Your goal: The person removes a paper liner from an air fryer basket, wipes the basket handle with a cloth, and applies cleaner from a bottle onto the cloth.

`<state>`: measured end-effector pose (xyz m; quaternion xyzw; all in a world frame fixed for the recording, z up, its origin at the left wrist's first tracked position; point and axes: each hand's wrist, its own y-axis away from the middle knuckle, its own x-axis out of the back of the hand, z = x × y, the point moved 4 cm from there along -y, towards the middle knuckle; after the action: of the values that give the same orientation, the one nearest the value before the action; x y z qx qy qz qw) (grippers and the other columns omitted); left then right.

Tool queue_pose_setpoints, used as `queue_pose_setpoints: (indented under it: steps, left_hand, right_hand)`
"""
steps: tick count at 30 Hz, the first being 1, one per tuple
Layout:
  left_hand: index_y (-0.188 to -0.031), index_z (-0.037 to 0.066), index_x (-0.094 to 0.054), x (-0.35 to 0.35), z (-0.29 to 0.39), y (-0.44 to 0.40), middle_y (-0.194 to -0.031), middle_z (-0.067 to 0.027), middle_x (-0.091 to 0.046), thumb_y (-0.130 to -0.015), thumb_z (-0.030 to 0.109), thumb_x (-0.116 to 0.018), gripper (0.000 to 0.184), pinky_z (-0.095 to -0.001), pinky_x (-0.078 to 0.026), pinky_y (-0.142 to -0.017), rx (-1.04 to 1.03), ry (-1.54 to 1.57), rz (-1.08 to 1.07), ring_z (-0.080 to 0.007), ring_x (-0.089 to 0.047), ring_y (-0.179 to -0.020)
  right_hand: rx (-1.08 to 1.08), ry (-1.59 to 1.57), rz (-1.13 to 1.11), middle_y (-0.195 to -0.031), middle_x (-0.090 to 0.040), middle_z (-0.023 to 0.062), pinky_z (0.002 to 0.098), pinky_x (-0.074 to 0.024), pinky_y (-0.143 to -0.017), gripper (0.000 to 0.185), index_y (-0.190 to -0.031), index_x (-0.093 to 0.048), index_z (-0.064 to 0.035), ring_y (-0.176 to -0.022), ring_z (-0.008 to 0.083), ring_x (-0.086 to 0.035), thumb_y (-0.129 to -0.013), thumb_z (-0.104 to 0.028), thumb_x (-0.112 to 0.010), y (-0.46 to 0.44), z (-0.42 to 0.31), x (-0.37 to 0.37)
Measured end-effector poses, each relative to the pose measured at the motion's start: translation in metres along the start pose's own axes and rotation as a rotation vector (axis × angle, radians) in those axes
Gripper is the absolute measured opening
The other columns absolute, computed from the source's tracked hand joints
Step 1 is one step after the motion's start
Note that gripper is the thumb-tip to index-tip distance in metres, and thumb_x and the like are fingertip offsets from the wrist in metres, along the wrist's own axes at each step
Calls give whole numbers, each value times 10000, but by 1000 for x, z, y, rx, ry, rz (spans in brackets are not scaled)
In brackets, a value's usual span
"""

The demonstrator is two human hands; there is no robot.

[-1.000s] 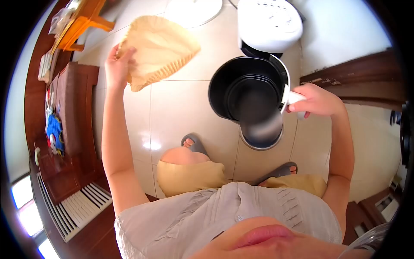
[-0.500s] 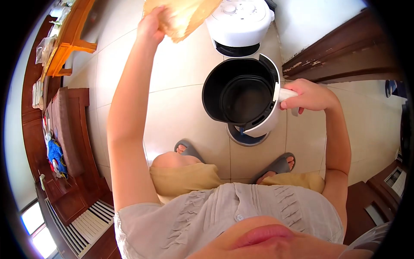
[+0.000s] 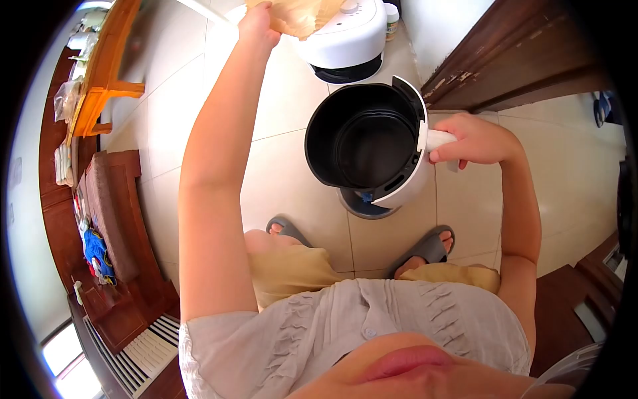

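Basket looks stiff and weighty to me, best held by its handle, which the right hand clasps while the left hand pinches seemingly light paper.

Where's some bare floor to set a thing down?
Bare floor shows between the left arm and black basket, and between that arm and the orange wooden stand. It's crowded around the basket: white appliance beyond, right hand beside.

The black, white-handled basket gapes upward — crinkled tan paper well apart.
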<state>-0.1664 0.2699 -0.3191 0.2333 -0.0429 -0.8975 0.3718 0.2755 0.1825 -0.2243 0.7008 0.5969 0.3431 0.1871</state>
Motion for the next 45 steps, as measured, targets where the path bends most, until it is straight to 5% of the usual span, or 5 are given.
queue_pose_setpoints:
  steps: [5, 9, 18, 39, 45]
  left_hand:
    - [-1260, -51, -526, 71, 0, -24, -1206, -169, -634, -939, 43, -634, 351, -534, -567, -970, 104, 147, -175, -340, -648, -1128]
    - [-1010, -44, -722, 175, 22, 9, -961, -170, -707, -814, 75, -786, 239, -419, -577, -747, -54, -426, 307, -273, -677, -875]
    - [-1212, -19, -459, 419, 99, 134, -1033, -201, -625, -962, -46, -399, 258, -502, -643, -606, -219, 70, 796, -343, -706, -817]
    - [-1273, -49, -556, 811, 349, 251, -1266, -212, -598, -905, -19, -448, 385, -530, -632, -681, -686, 164, 1337, -361, -693, -1018]
    - [-1497, -11, -363, 863, 442, 241, -1447, -204, -498, -1005, 301, -516, 603, -642, -563, -925, -770, 397, 1242, -437, -593, -1221]
  right_hand:
    - [34, 63, -27, -899, -705, 54, 286, -562, -598, 344, -1087, -716, -13, -758, 121, -649, -851, -263, -732, -16, -2, -3]
    - [108, -76, -67, -938, -728, 55, 271, -556, -585, 375, -1158, -683, -27, -789, 123, -686, -842, -228, -691, -46, -17, -15]
    - [36, -106, -133, -1015, -735, 51, 294, -580, -655, 413, -1170, -672, -13, -928, 139, -692, -824, -237, -666, -81, -61, -51]
    - [-25, -108, -60, -1078, -721, 156, 323, -618, -643, 525, -1302, -568, 13, -917, 237, -727, -912, -337, -608, -213, -309, -120]
    - [-110, -85, 56, -1050, -724, 145, 324, -628, -644, 413, -1232, -604, 20, -889, 223, -722, -937, -269, -602, -182, -343, -119]
